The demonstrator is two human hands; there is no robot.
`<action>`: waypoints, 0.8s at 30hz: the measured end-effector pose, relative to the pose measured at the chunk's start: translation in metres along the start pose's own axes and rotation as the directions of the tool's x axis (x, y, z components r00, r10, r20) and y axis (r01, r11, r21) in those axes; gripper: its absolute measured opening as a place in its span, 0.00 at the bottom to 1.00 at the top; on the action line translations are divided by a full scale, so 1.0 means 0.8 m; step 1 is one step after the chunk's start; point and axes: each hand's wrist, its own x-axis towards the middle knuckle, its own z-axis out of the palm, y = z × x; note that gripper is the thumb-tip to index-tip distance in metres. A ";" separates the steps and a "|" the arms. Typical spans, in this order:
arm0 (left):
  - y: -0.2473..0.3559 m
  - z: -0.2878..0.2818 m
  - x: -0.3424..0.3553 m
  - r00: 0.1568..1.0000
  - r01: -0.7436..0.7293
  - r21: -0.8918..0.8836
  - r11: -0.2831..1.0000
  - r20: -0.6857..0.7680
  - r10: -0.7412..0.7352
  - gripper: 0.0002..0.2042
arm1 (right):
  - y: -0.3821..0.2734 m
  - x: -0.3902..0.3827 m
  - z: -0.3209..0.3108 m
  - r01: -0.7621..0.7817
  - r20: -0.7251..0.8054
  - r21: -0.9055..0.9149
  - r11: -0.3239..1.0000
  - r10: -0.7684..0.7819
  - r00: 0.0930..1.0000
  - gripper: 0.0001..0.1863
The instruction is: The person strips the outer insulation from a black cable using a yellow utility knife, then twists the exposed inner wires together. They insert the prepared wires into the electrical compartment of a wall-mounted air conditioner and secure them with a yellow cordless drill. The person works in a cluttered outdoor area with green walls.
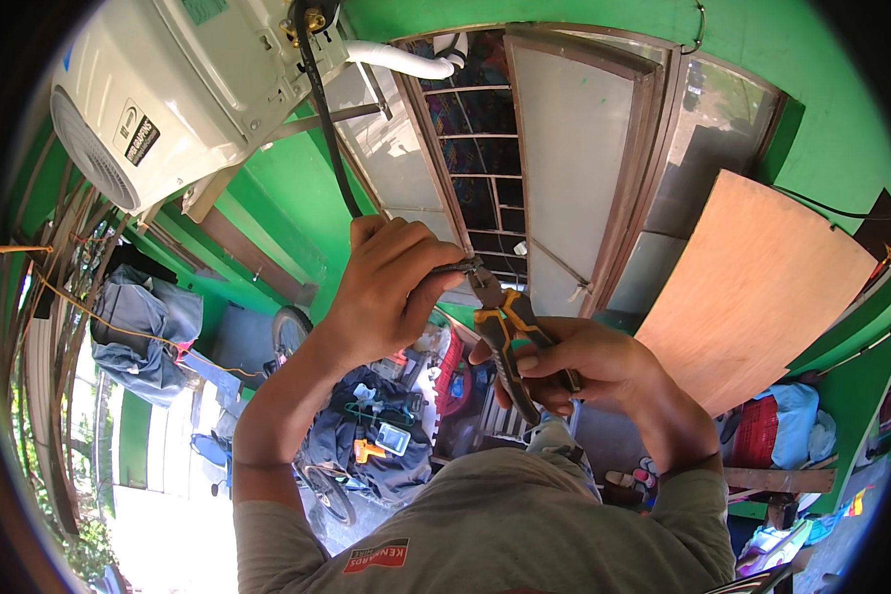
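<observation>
My left hand is closed around a black cable that hangs down from the white outdoor air-conditioner unit. A short end of the cable sticks out past my thumb and forefinger. In my right hand I grip pliers with black and yellow handles. Their metal jaws meet the cable end just beside my left fingertips. Whether the jaws are fully closed on it is too small to tell.
A white pipe runs from the unit toward the barred window. A wooden board leans at the right. Below lie a dark cloth with tools, an orange drill and a bicycle wheel. Clothes hang at the left.
</observation>
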 end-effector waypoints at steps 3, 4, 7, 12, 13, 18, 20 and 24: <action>-0.001 -0.005 0.001 0.997 0.058 -0.084 0.995 0.048 -0.054 0.09 | 0.009 0.014 -0.004 0.101 0.032 0.022 0.995 -0.102 0.994 0.35; 0.000 -0.007 0.003 0.995 0.079 -0.121 0.989 0.063 -0.072 0.09 | 0.013 0.019 -0.004 0.155 0.039 -0.004 0.988 -0.155 0.987 0.36; 0.005 -0.016 0.011 0.997 0.074 -0.208 0.975 0.045 -0.066 0.09 | 0.015 0.028 0.005 0.125 0.181 0.058 0.990 -0.133 0.974 0.32; 0.023 -0.045 0.018 0.969 0.234 -0.292 0.927 0.145 -0.199 0.09 | -0.008 0.025 0.031 0.128 -0.065 -0.351 0.928 -0.160 0.985 0.26; 0.026 -0.053 0.018 0.955 0.276 -0.283 0.918 0.184 -0.231 0.08 | -0.012 0.026 0.037 0.154 -0.089 -0.490 0.858 -0.225 0.970 0.25; 0.026 -0.076 0.012 0.930 0.367 -0.327 0.871 0.120 -0.347 0.07 | -0.029 0.034 0.061 0.115 -0.060 -0.964 0.240 -0.617 0.785 0.21; 0.025 -0.082 0.008 0.907 0.415 -0.413 0.811 0.114 -0.406 0.08 | -0.033 0.040 0.066 0.083 0.062 -0.997 -0.009 -0.749 0.660 0.22; 0.025 -0.085 -0.002 0.869 0.458 -0.365 0.811 -0.008 -0.495 0.11 | -0.041 0.050 0.073 -0.094 0.140 -0.972 -0.215 -0.852 0.504 0.29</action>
